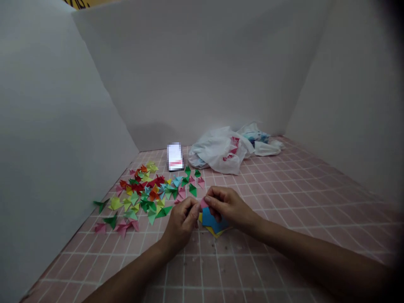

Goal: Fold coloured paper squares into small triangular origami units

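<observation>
A small piece of folded pink paper (204, 203) is pinched between my two hands, above the middle of the pink checked surface. My left hand (183, 218) is closed at its left edge, and my right hand (225, 205) is closed on its right side. My fingers hide most of the paper, so its folded shape is unclear. Just below and behind my right hand lie flat sheets of blue paper (212, 220) with yellow paper (216, 235) showing under them. To the left, many folded paper pieces (147, 204) in green, red, orange, yellow, pink and light blue are spread about.
A lit phone (175, 156), its screen blurred, stands near the back wall. Right of it lies a crumpled white plastic bag (217, 147) with red print, then another bag with blue marks (257, 136). White walls (202, 75) enclose the back and both sides.
</observation>
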The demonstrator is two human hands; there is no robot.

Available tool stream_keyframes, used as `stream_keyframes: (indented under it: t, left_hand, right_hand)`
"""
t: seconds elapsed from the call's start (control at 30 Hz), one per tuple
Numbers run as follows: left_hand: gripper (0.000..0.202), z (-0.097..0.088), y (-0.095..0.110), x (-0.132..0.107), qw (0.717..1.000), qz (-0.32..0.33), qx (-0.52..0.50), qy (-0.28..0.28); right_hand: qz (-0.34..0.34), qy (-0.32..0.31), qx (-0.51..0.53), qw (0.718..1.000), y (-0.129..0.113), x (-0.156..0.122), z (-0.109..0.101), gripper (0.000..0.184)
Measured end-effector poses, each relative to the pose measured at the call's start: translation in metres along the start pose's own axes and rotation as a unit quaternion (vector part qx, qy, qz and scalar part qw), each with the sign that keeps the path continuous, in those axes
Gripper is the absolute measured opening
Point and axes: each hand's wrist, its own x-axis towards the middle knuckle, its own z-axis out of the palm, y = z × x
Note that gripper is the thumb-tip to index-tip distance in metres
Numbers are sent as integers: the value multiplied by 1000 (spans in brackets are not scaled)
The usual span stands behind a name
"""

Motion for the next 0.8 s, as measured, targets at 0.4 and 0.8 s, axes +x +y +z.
stream_keyframes:
  t: [0.4,0.8]
  left_hand:
    - [33,6,-4,-1,999,-45,-29,10]
    - [39,4,-3,-5,999,-24,-20,43]
  right_hand:
    - [-56,24,-15,998,26,0,4,24]
    - [-117,80,-105,984,38,3,-8,22]
